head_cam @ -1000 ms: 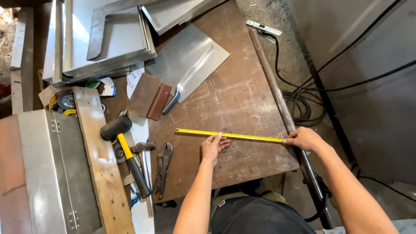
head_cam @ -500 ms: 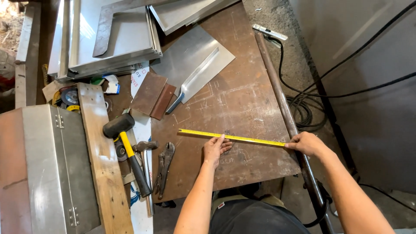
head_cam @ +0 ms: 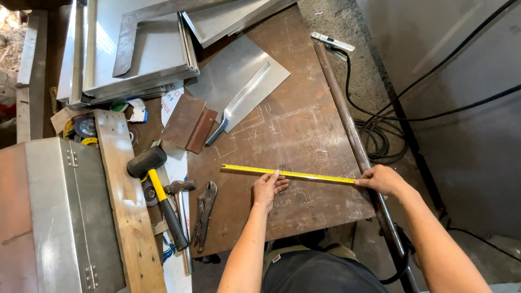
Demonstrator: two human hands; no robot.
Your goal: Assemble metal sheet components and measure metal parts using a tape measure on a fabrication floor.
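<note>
A yellow tape measure blade [head_cam: 287, 173] lies stretched flat across a rusty brown metal sheet [head_cam: 293, 130] on the workbench. My left hand [head_cam: 269, 187] presses on the blade near its middle, fingers spread over it. My right hand [head_cam: 381, 179] pinches the blade's right end at the sheet's right edge, beside a long brown pipe [head_cam: 347, 130].
A black rubber mallet with a yellow handle [head_cam: 154, 187], locking pliers [head_cam: 205, 211] and a wooden plank [head_cam: 127, 206] lie to the left. Bent shiny sheet-metal pieces [head_cam: 239, 81] and stacked trays [head_cam: 135, 49] sit at the back. Black cables [head_cam: 380, 130] coil on the floor at right.
The tape and both hands stay in the same place on the sheet; only the camera view shifts slightly.
</note>
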